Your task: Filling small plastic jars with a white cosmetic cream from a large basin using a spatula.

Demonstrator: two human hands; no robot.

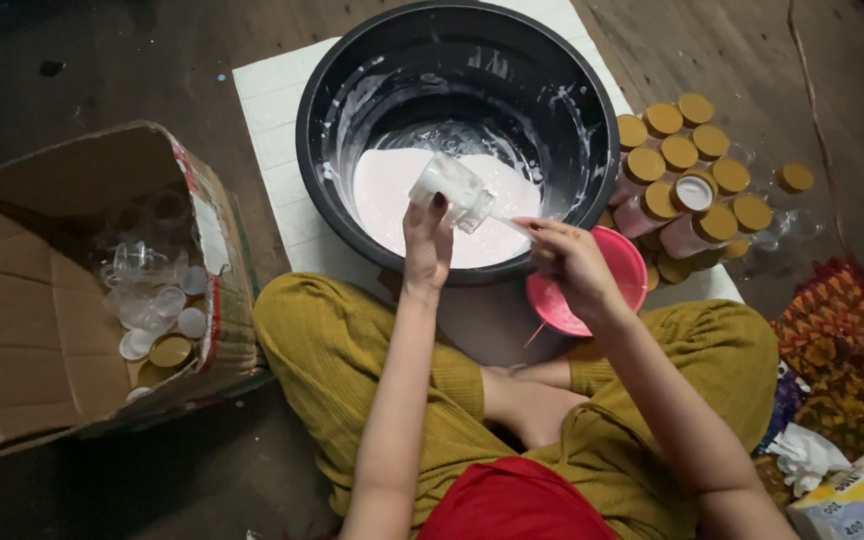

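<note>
L hand [426, 245] fingers wrapped round tilted jar [452, 192]; R hand [570, 262] pinches thin tool, prob. spoon, at jar mouth.

The person wears mustard-yellow ribbed trousers [352, 350], a red top [512, 505], bare forearms and dark-painted nails.

An open brown carton [42, 300] lies at the left, a red-and-white label [210, 240] on its flap. A blue-and-white packet [857, 500] sits bottom right.
</note>
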